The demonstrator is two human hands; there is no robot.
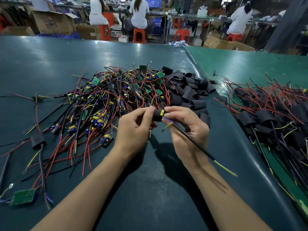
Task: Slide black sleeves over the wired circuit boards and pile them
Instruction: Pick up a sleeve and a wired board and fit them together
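Both hands meet over bare mat: left hand [133, 129] pinches a black sleeve [156, 116], right hand [186, 129] pinches the circuit board [162, 112] at its mouth, between the piles.

Two hands are seen, the left hand [135, 129] and the right hand [186, 129], with one black sleeve [156, 116] held between them. Three heaps are counted on the surface [50, 60]: one of bare wired boards [116, 95], one of empty sleeves [188, 90], one of sleeved boards [275, 117]. Their pieces are too many to count. Four orange stools [139, 35] and three seated people [139, 14] are counted behind.
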